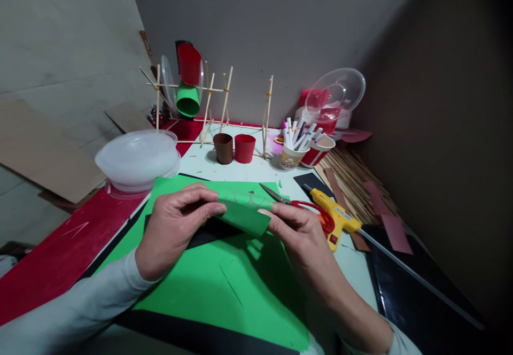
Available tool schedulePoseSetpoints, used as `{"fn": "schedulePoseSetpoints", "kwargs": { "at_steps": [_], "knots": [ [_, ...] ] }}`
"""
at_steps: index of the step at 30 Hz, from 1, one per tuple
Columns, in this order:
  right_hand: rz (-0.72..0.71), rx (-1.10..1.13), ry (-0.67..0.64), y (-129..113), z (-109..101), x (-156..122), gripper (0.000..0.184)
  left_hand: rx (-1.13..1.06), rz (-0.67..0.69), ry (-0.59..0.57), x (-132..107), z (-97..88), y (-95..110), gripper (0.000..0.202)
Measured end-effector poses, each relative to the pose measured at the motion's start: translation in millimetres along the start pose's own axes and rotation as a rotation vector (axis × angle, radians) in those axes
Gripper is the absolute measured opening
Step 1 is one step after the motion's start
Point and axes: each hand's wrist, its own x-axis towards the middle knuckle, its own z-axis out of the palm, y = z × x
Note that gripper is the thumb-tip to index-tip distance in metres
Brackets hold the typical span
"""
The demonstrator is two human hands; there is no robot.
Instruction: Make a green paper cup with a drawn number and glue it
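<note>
Between my two hands is a curved strip of green paper [246,218], with faint marks on its upper surface. My left hand [178,226] pinches its left end, thumb on the near side. At the right end, my right hand [298,232] grips it between thumb and fingers. Below lies a large green sheet [208,285] with a dark piece of paper [204,234] on it. Red-handled scissors [276,194] rest just past my right hand, partly hidden, beside a yellow glue gun [336,216].
A brown paper cup [223,148] and a red one [245,148] stand at the back, near a wooden stick frame [226,98]. Markers fill a patterned cup [292,157]. Plastic lids [136,157] lie at left; wooden sticks [352,176] lie at right.
</note>
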Motion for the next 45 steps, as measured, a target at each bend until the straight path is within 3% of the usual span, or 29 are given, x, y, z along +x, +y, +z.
{"fn": "schedulePoseSetpoints", "kwargs": {
  "at_steps": [4,7,11,15,21,27,30,38,45],
  "knots": [
    [-0.014,-0.124,0.032,-3,0,-2,0.029,0.005,-0.003,-0.066,0,-2.5,0,0.017],
    [-0.026,-0.094,0.033,-7,0,-4,0.039,-0.032,-0.058,-0.086,1,-3.8,-3,0.021],
    [-0.016,-0.020,0.015,-12,0,-5,0.037,-0.086,-0.108,-0.111,4,-4.1,-12,0.024],
    [-0.053,-0.122,0.105,-7,3,-1,0.024,-0.091,-0.083,-0.113,5,-5.0,-19,0.023],
    [-0.057,-0.130,0.118,6,9,1,0.036,-0.122,-0.067,-0.089,4,-5.5,-21,0.022],
    [-0.032,-0.040,0.184,8,10,2,0.042,-0.151,-0.185,-0.137,2,-2.6,-15,0.027],
    [-0.015,-0.035,0.182,6,9,2,0.040,-0.101,-0.144,-0.144,1,-0.4,-10,0.029],
    [-0.013,0.020,0.168,7,10,5,0.034,0.014,0.046,0.028,-5,2.7,-7,0.012],
    [-0.029,-0.073,0.111,10,9,3,0.024,0.134,0.198,0.112,-12,1.7,-11,0.013]
  ]
}}
